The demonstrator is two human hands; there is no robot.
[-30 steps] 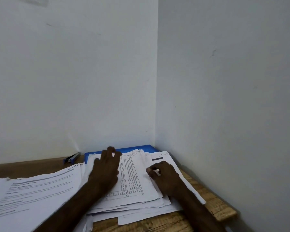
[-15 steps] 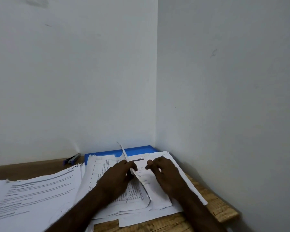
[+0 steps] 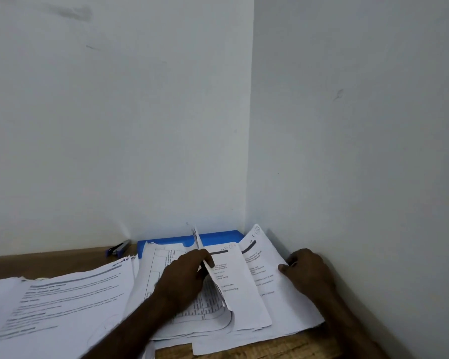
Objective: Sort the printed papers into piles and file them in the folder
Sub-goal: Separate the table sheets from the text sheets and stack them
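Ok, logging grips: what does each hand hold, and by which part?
Left hand pinches a lifted sheet at its raised edge; right hand pinches the rightmost sheet at its right edge.

Printed papers (image 3: 233, 286) fanned over blue folder (image 3: 218, 235)

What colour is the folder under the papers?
Blue; the folder shows in the head view.

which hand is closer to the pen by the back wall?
Left. The left hand pinches a lifted sheet right of the pen; the right hand holds another sheet much farther right.
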